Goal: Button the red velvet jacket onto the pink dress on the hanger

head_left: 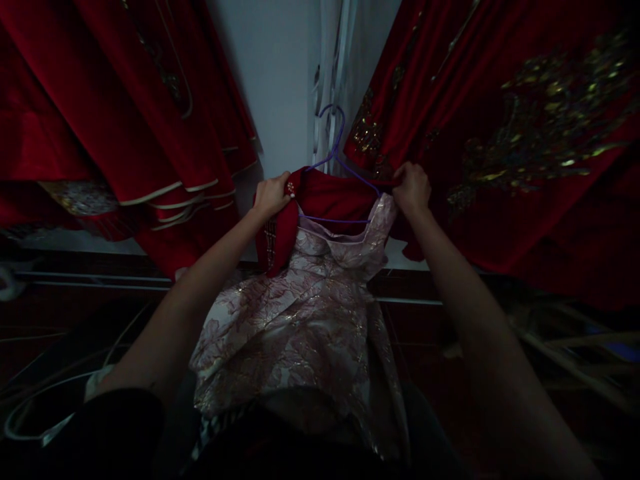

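Two hands gripped a red garment around a pink dress

The pale pink dress (325, 287), patterned with shiny leaves, hung from a purple hanger (334, 155) in front of the person, its skirt spreading down toward their dark clothing. Behind the open neckline lay the red garment (327, 192), which also draped over the dress's shoulder on the left, where small beads showed.

The left hand (273, 195) had its fingers closed over the red cloth at that shoulder, thumb near a beaded ornament. The right hand (413, 188) pinched the opposite edge between curled fingers, just beside the dress strap; I couldn't tell whether it touched the strap too. Nor could I see whether the hanger's hook was caught on anything.

Beyond them stood a pale panel (275, 73) with upright frames. Red gowns (165, 133) with pale hems hung on the left; more red cloth (460, 93), heavy with gold sequins, hung on the right. Underfoot, the floor (420, 327) was dim, and a white cord (20, 437) looped at the left.
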Available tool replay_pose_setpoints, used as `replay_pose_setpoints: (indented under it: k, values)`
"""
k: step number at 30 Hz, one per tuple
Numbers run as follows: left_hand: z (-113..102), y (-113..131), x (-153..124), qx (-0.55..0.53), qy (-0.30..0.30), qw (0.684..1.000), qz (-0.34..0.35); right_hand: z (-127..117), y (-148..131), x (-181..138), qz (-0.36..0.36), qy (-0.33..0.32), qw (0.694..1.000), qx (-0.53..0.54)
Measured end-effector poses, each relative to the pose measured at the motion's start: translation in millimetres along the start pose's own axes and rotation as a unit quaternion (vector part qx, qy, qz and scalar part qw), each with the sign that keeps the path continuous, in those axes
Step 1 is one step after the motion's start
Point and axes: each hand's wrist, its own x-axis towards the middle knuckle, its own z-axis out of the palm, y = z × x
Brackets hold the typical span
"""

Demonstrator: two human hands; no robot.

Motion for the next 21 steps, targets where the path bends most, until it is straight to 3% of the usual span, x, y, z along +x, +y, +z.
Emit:
replay_pose_setpoints:
  k: [8,12,16,19,21]
  values:
    - [5.8,-0.4,-2.7,0.004,0.006,1.000,0.003,-29.5,61.3,-8.9,0.000,-0.015,0.998,-0.062]
    - [11.3,-2.4,-6.0,-0.014,0.024,1.000,-0.001,-43.5,72.2,-22.6,-0.003,-0.023,0.999,-0.027]
    - [20.5,8.6,-12.4,-0.057,0.043,0.997,-0.028,-37.3,51.7,-45.7,0.056,-0.021,0.996,0.071]
    - [26.7,20.3,-19.0,-0.094,0.048,0.993,-0.052,-19.9,18.3,-57.3,0.092,-0.028,0.982,0.161]
    - [29.8,26.7,-23.6,-0.103,0.056,0.991,-0.065,-7.5,-10.8,-61.2,0.109,0.013,0.973,0.203]
